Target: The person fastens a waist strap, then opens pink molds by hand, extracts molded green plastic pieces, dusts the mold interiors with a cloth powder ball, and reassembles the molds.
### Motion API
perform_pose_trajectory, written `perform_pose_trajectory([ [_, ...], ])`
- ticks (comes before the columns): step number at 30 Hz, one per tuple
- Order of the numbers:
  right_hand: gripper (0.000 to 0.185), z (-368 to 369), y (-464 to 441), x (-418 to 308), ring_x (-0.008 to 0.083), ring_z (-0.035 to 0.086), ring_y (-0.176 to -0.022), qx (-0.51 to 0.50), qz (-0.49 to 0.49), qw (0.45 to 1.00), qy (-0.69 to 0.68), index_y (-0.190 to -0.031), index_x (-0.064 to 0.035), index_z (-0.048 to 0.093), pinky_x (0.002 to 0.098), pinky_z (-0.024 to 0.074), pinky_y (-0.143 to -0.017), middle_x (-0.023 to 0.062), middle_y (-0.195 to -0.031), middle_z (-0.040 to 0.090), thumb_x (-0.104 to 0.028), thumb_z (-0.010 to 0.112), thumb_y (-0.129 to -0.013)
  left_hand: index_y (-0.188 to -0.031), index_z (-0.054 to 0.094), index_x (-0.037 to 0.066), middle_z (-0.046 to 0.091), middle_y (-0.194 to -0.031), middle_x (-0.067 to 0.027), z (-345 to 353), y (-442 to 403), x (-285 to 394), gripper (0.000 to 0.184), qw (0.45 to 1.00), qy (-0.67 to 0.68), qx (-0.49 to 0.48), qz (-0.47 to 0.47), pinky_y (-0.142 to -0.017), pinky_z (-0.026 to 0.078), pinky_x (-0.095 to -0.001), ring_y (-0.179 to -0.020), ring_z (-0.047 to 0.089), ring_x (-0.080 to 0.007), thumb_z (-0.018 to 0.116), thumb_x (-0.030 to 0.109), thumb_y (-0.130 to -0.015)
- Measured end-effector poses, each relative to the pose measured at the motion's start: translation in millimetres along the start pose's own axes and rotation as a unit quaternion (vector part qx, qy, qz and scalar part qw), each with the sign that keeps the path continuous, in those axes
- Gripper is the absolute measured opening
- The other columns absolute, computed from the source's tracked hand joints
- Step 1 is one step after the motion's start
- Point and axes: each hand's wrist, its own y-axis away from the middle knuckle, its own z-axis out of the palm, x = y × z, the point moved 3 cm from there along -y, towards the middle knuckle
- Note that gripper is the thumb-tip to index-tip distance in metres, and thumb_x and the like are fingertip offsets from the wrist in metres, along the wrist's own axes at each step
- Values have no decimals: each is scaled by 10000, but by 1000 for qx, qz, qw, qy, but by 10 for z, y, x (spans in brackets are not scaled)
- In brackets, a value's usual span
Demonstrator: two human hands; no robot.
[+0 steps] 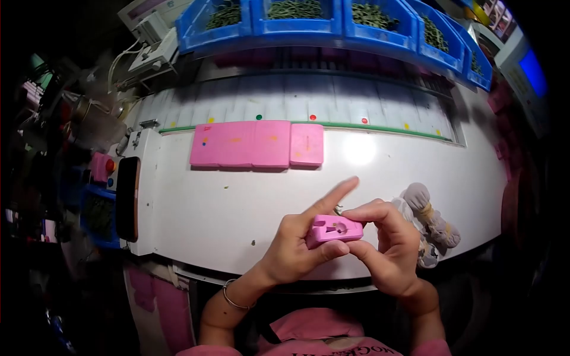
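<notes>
Between my two hands is a small pink block [320,233] with a notch and a shaped hollow in its upper face. My left hand [291,243] grips its left end, the thumb along the near side and the index finger stretched out past it. My right hand [389,249] pinches the right end between thumb and fingers. A small whitish-green bit [338,209] shows just behind the block; what it is I cannot make out. Farther back on the white table [219,219] lie larger pink slabs [243,145] in a row, a smaller slab [307,145] at their right end.
Blue bins [297,26] of green pieces line the back above a slotted white rack [285,104] with coloured dots. Rolled grey cloth bundles [430,213] lie right of my hands. A dark phone-like slab [127,199] sits at left, beside another blue bin [98,216].
</notes>
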Motion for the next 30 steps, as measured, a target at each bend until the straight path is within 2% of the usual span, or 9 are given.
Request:
perform_pose_trajectory([
  [2,290,46,-40,43,141,562,-786,-4,13,1000,-14,-1014,28,592,263,447,-729,93,-859,615,18,677,-737,-1392,338,5,609,-890,-27,-40,13,41,660,999,50,-16,-15,-710,456,-216,-736,528,-73,636,288,-875],
  [9,419,265,-219,228,130,536,-919,-14,88,984,-157,-1169,6,486,260,423,-810,104,-1050,565,-9,647,-783,-1373,385,34,604,-910,-31,-336,-19,140,574,995,-57,73,-39,-644,466,-219,-696,538,-71,575,319,-912],
  [10,442,278,-239,244,133,535,-931,-10,100,979,-175,-1207,2,456,258,421,-811,114,-1084,557,-9,625,-799,-1364,347,-12,623,-882,-88,-495,-37,152,681,992,-72,97,-36,-672,497,-247,-747,607,-122,484,478,-912],
  [14,312,165,-187,422,146,563,-903,-10,94,991,-92,-1131,21,530,256,430,-793,117,-1025,600,6,568,-822,-1141,488,-40,607,-793,-98,-1641,-325,474,597,953,-55,295,-29,-561,501,-283,-649,602,-162,269,490,-976],
  [16,252,149,-121,471,151,582,-873,-28,84,996,-28,-1071,29,573,258,440,-782,111,-968,624,15,563,-820,-985,571,-17,607,-796,-95,-2280,-449,563,449,902,-108,416,-33,-621,512,-289,-705,603,-158,419,404,-959],
  [18,143,131,-39,466,146,592,-817,9,152,988,-11,-948,53,593,257,455,-762,105,-863,624,-3,510,-848,-931,614,-31,637,-840,-150,-3058,-542,550,413,785,-453,418,-63,-691,515,-372,-748,627,-255,535,373,-893],
  [19,143,151,-11,463,146,592,-817,6,149,989,-19,-948,53,593,257,455,-762,105,-863,624,-3,510,-848,-931,614,-31,637,-840,-150,-3234,-605,556,413,780,-460,420,-62,-691,515,-372,-748,627,-255,535,373,-893],
  [21,130,139,34,451,147,605,-771,14,158,987,-1,-911,58,601,260,463,-741,97,-814,628,4,503,-845,-903,623,-57,574,-1016,-267,-3393,-688,656,395,567,-692,434,-109,-833,473,-468,-925,583,-424,621,324,-800],
  [30,129,-160,89,317,173,631,-693,64,99,978,173,-922,16,618,245,474,-632,105,-759,635,59,550,-821,-977,602,-61,535,-1077,-306,-3377,-917,634,430,491,-788,344,-142,-883,429,-482,-1033,510,-451,576,342,-829],
])
